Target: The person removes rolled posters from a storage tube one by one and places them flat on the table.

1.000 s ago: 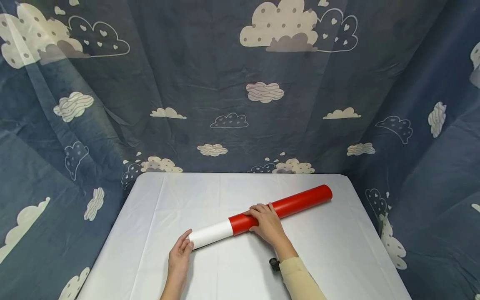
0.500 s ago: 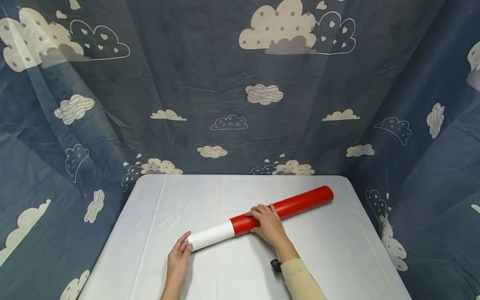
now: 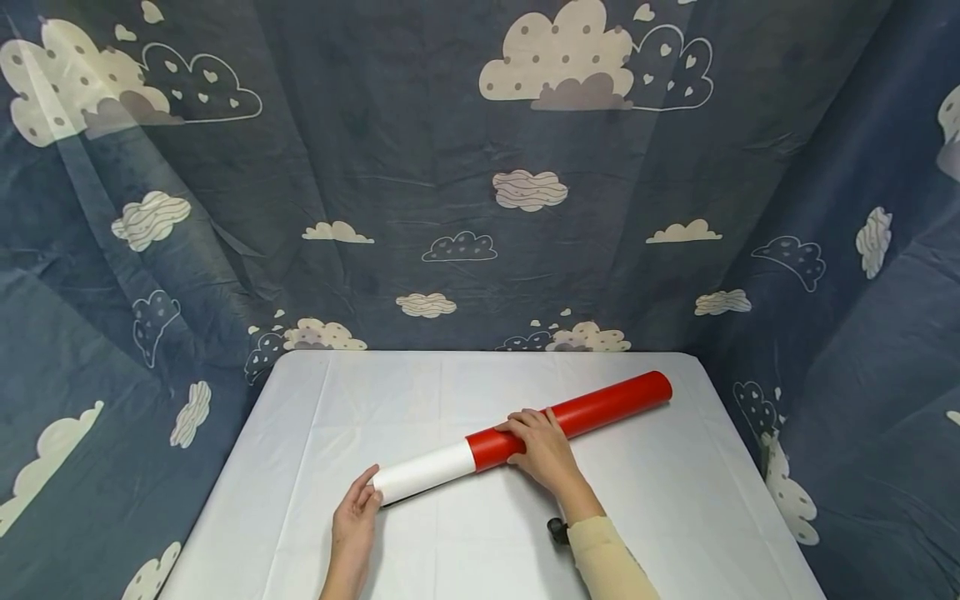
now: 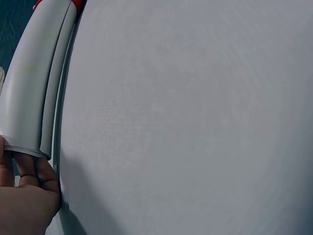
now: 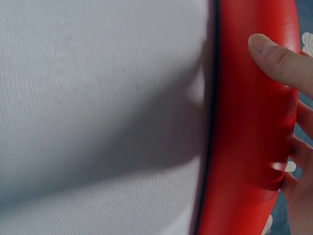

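Observation:
A long red tube [image 3: 611, 407] lies slantwise over the white table, its far end toward the back right. Out of its near end comes a white rolled sheet [image 3: 423, 472], whose overlapping lengthwise edge shows in the left wrist view. My left hand [image 3: 352, 527] pinches the free end of the roll, with fingertips tucked inside the opening [image 4: 27, 152]. Around the red tube near its white end, my right hand [image 3: 544, 452] keeps a grip from above. In the right wrist view the thumb [image 5: 274, 56] presses along the red surface, which is slightly dented near the fingers.
A white cloth-covered table [image 3: 360, 392] with rounded back corners lies beneath. Dark blue curtains [image 3: 420, 150] with cloud prints enclose it at the back and both sides. A small black object [image 3: 557, 531] sits at the right wrist by the beige sleeve [image 3: 609, 557].
The white roll shows a little more length outside the red tube. My left hand has shifted slightly left with its end; my right hand and the red tube have moved slightly right.

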Action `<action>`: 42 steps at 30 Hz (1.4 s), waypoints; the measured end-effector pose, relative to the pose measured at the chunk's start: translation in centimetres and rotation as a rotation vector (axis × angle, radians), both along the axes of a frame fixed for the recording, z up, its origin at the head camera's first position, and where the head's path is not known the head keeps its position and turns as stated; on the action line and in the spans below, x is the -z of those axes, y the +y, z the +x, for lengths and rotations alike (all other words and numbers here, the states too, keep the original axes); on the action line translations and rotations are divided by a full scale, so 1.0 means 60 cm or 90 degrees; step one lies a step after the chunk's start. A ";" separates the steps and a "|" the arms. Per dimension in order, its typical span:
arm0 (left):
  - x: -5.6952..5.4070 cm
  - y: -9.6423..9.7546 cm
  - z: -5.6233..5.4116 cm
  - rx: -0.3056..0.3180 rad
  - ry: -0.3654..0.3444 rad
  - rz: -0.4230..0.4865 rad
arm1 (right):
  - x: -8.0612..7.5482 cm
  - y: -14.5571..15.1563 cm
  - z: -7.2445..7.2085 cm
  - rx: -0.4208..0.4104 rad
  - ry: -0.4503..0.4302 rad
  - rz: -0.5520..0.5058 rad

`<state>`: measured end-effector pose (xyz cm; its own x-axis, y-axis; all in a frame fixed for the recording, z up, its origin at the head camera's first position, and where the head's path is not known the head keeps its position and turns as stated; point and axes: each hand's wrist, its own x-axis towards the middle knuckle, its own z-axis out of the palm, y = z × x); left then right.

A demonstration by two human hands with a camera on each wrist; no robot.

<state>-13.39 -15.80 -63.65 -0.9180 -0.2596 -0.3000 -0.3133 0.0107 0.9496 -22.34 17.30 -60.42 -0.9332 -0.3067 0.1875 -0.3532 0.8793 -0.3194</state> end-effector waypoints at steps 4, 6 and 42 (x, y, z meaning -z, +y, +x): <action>0.000 -0.001 0.003 -0.001 -0.002 -0.003 | 0.001 0.005 -0.001 0.002 0.000 0.010; -0.001 -0.002 0.004 -0.005 -0.006 -0.004 | 0.001 0.007 -0.001 0.002 -0.001 0.009; -0.005 -0.023 0.012 -0.019 0.002 -0.033 | -0.001 0.026 -0.013 0.012 -0.008 0.000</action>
